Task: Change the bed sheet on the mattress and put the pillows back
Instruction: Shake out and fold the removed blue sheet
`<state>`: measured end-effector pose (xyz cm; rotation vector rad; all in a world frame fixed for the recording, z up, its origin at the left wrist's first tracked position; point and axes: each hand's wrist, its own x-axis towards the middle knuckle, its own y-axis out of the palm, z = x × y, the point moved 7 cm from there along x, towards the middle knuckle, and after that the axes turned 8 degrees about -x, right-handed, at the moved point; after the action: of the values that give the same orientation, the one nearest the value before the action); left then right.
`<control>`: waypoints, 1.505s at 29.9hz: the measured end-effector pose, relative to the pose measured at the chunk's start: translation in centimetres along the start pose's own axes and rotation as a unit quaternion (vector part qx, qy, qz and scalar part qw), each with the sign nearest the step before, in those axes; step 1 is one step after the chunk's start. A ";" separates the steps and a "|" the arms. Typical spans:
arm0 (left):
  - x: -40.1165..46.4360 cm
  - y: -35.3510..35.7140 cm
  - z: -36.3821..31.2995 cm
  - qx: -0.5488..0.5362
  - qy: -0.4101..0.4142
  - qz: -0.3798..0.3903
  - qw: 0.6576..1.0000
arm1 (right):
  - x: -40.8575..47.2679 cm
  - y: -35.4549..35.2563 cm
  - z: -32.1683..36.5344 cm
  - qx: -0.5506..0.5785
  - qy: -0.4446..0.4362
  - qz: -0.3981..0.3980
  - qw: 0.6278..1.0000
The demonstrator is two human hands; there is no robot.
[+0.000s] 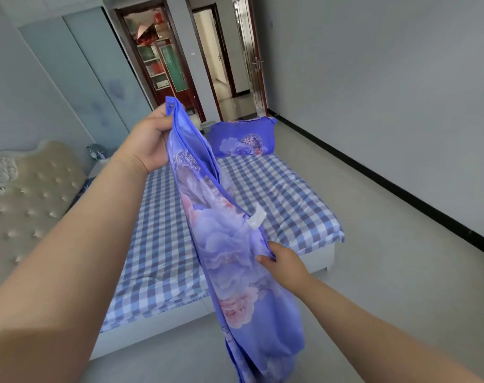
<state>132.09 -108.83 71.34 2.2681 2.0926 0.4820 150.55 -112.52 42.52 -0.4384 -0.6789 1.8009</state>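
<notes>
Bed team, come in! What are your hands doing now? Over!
Left hand and right hand gripping floral pillow above checked sheet. Second pillow on bed. Nothing in the way.

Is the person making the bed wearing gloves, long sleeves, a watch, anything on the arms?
No. Both forearms are bare as far up as the view reaches: no sleeves or cuffs in sight. The left hand and the right hand wear no gloves, and no watch, bracelet or ring shows on either.

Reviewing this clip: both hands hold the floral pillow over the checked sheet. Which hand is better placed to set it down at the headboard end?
Probably the left hand. It grips the floral pillow's top corner on the side nearer the headboard. The right hand pinches its lower edge, toward the open floor side.
</notes>
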 end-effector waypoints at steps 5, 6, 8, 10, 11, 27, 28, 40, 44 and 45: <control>-1.2 -0.4 0.7 0.010 -0.015 0.018 1.000 | -0.7 0.6 4.9 0.025 -0.125 -0.074 0.989; -1.4 -0.7 0.7 0.013 -0.011 0.018 1.000 | -0.6 0.7 5.4 0.063 -0.128 -0.081 0.987; -1.9 -1.0 0.7 0.011 -0.003 0.016 1.000 | -0.4 1.5 6.4 0.117 -0.131 -0.047 0.983; -2.1 -1.1 0.7 0.009 0.004 0.003 1.000 | -1.0 2.7 8.1 0.066 -0.189 0.006 0.980; -2.3 -1.1 0.6 0.008 0.013 -0.009 1.000 | -1.5 3.4 8.8 0.009 -0.222 0.002 0.975; -4.1 -2.7 0.2 0.013 0.076 -0.158 0.984 | -4.0 6.4 11.9 -0.098 -0.283 -0.090 0.950; -4.1 -2.7 0.1 0.016 0.076 -0.156 0.985 | -3.9 6.6 11.8 -0.107 -0.284 -0.085 0.949; -5.6 -12.6 -0.4 0.191 0.145 -0.356 0.903 | 0.2 3.2 3.9 -0.043 0.012 0.003 0.999; -7.5 -19.5 5.1 0.271 0.069 -0.377 0.883 | 5.0 -10.5 5.2 -0.159 0.025 -0.178 0.971; -7.7 -20.0 6.3 0.268 0.048 -0.376 0.886 | 5.6 -13.2 6.8 -0.191 0.004 -0.219 0.957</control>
<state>113.74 -113.12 59.31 1.3567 3.1876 -0.0415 154.34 -105.82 56.32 -0.5047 -1.0376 1.2497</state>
